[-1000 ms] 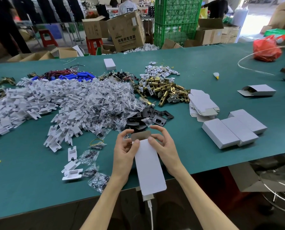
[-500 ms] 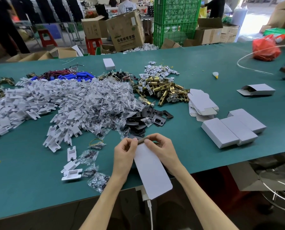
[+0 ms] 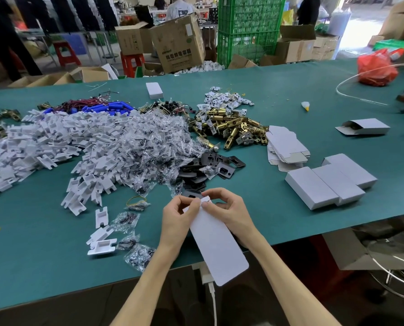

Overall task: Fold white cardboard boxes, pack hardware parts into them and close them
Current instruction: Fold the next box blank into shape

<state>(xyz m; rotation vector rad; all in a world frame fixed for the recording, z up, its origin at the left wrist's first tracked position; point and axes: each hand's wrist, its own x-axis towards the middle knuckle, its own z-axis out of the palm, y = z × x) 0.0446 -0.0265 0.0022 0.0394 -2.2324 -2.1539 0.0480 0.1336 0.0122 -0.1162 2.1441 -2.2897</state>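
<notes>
Cardboard first: a flat white box blank [image 3: 217,245] lies at the near edge of the green table [image 3: 43,255]. Its rounded near end hangs out past the edge and its far end sits between the two hands. Left hand [image 3: 177,215] and right hand [image 3: 229,208] both have fingers curled, thumb and forefinger pinching the small flap at that far end. Nothing else is held.

Judgement: thin card, light and springy, stiff across the panels, weak only at the creases. It would dent if squeezed mid-panel, so take it by edges and flaps, close to the fold lines. The smooth face may skate on the table top.

Just left of the hands: loose white plastic brackets [image 3: 101,248] and small clear bags [image 3: 137,255] of dark parts. Just beyond the fingertips: black metal plates [image 3: 222,163], close enough to be knocked when the box is opened out.

Farther: brass latches [image 3: 231,128] at centre, a stack of flat blanks [image 3: 285,147] beside them. To the right, three closed white boxes [image 3: 330,182] side by side, touching. Far right, one open-ended box [image 3: 363,127], then a red bag [image 3: 376,68]. Green crates [image 3: 250,27] and brown cartons [image 3: 177,43] stand off the table.
</notes>
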